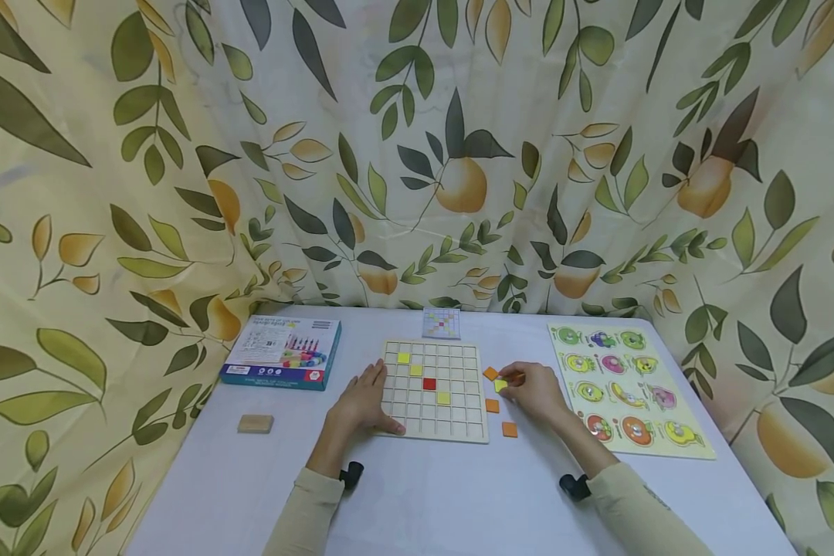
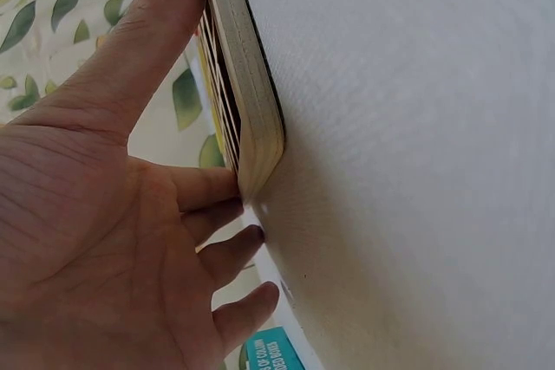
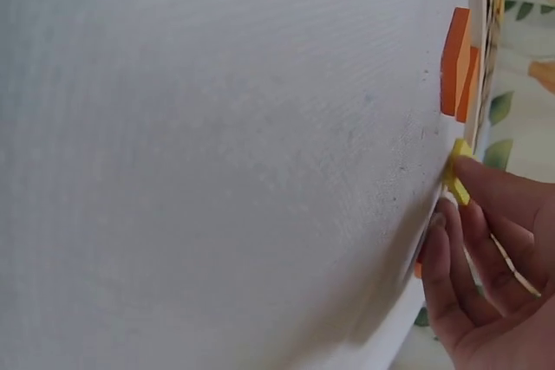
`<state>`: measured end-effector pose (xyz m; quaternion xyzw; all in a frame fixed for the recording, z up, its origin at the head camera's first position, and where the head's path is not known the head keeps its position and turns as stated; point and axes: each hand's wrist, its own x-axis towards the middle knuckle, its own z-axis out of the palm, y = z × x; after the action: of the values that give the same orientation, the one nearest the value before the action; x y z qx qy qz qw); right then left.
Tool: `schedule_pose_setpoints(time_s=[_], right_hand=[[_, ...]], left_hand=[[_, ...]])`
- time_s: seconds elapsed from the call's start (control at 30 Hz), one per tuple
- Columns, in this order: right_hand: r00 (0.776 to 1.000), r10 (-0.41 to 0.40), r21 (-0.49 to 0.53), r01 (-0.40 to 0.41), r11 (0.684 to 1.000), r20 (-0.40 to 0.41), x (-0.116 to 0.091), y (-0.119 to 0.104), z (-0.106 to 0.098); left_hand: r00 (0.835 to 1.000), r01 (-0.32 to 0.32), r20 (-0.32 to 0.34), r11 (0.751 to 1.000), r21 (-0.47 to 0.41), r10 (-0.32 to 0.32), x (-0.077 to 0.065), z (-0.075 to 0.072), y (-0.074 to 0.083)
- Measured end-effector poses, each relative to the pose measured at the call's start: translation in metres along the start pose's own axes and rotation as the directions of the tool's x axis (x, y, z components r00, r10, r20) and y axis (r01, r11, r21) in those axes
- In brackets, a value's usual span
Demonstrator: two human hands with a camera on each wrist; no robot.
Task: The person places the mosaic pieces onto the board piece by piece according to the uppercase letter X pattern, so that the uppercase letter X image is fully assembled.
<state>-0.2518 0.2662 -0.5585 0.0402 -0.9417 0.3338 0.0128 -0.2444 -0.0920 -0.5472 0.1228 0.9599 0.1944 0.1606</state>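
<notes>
your left hand (image 1: 363,400) kinda splayed, touching a pale wooden grid board (image 1: 459,422), your right hand (image 1: 538,394) pinching a yellow square tile (image 1: 500,385)

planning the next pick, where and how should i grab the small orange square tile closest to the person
Probably pinch the small orange square tile by opposite edges, from above and the right: it lies flat, apart from the pale gridded board on its left.

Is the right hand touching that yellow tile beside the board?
Touching: the right wrist view shows the right hand with its thumb against the yellow tile.
</notes>
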Motion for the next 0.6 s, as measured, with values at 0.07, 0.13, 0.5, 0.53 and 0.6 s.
schedule_pose_setpoints(time_s=[0.07, 0.13, 0.5, 0.53, 0.6], right_hand=[[1.000, 0.010, 0.006, -0.010, 1.000, -0.008, -0.001, -0.001, -0.002], [1.000, 0.026, 0.024, -0.026, 0.999, -0.014, -0.002, -0.001, -0.004], [0.999, 0.045, 0.109, -0.042, 0.993, -0.030, -0.008, -0.010, -0.011], [0.999, 0.038, 0.118, -0.034, 0.992, -0.032, -0.009, -0.012, -0.011], [0.999, 0.020, 0.132, -0.016, 0.991, -0.031, -0.011, -0.019, -0.009]], left_hand=[[1.000, 0.001, 0.001, 1.000, 0.001, -0.001, 0.000, 0.000, 0.000], [1.000, -0.003, 0.000, 1.000, -0.001, 0.003, -0.001, -0.001, 0.001], [1.000, -0.004, -0.014, 1.000, -0.006, 0.004, -0.002, -0.002, 0.002], [1.000, -0.004, -0.015, 1.000, -0.007, 0.004, -0.002, -0.002, 0.002], [1.000, -0.003, -0.014, 1.000, -0.008, 0.003, -0.002, -0.002, 0.002]])
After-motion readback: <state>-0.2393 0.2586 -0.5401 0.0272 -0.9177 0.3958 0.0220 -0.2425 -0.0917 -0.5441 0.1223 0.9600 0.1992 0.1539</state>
